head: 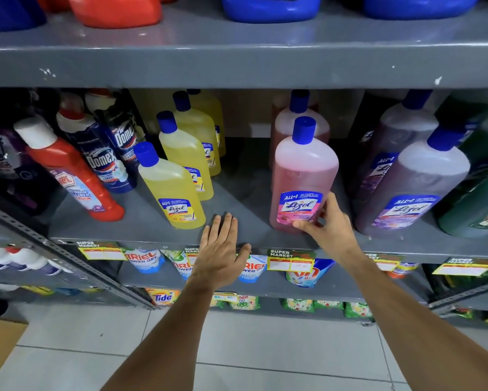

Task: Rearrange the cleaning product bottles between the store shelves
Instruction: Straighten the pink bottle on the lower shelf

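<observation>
right hand (328,222) grips the pink lizol bottle (303,176) on the shelf (237,198) — left hand (223,249) flat, empty.

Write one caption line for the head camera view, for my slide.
Right hand touches the front pink Lizol bottle on the grey shelf; left hand rests open, empty.

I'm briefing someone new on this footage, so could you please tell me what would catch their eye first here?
Most striking is the pink Lizol bottle at the front of the grey middle shelf, with the right hand touching its lower right side. Left of it, the left hand lies flat and open at the shelf edge. Further left, a row of yellow Lizol bottles runs back into the shelf.
</observation>
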Available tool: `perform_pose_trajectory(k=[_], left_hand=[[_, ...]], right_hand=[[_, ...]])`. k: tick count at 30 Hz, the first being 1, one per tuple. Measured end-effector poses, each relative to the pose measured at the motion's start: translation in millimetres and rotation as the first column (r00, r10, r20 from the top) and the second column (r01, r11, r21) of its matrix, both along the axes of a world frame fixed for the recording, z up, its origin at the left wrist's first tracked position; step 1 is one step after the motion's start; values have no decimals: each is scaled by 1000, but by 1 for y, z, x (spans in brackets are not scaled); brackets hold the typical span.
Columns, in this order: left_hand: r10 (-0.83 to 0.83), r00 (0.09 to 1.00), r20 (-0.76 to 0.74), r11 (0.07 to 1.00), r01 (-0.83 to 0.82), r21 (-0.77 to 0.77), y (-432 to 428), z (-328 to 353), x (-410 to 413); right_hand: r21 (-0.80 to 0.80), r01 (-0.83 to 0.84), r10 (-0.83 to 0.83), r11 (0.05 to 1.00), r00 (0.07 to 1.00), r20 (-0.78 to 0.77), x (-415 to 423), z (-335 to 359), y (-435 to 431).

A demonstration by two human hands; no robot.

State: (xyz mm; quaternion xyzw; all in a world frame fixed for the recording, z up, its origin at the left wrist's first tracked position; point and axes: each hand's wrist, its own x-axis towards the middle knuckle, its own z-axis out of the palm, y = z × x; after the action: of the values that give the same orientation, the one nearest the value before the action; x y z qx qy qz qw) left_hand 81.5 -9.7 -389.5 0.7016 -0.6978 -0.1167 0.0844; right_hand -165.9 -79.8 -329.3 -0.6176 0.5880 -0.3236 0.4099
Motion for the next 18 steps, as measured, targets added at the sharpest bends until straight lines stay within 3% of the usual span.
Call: perform_pose_trajectory(k=[7, 9, 14, 18], left_hand=[[7, 1000, 10, 998, -8, 69, -3, 2, -1], [19, 1000, -7, 998, -19, 60, 4, 9, -6], [29, 998, 57, 980, -17, -198, 48, 45, -27], [137, 990, 40, 897, -106, -429, 79, 107, -16]], right_hand=[[-73, 115, -119, 991, 992, -53, -9, 2, 33], [-125, 141, -143, 982, 990, -5, -10, 9, 47], [-224, 62, -17, 973, 980, 196, 6, 41, 81], [-271, -83, 148, 959, 961, 233, 38, 79, 89]])
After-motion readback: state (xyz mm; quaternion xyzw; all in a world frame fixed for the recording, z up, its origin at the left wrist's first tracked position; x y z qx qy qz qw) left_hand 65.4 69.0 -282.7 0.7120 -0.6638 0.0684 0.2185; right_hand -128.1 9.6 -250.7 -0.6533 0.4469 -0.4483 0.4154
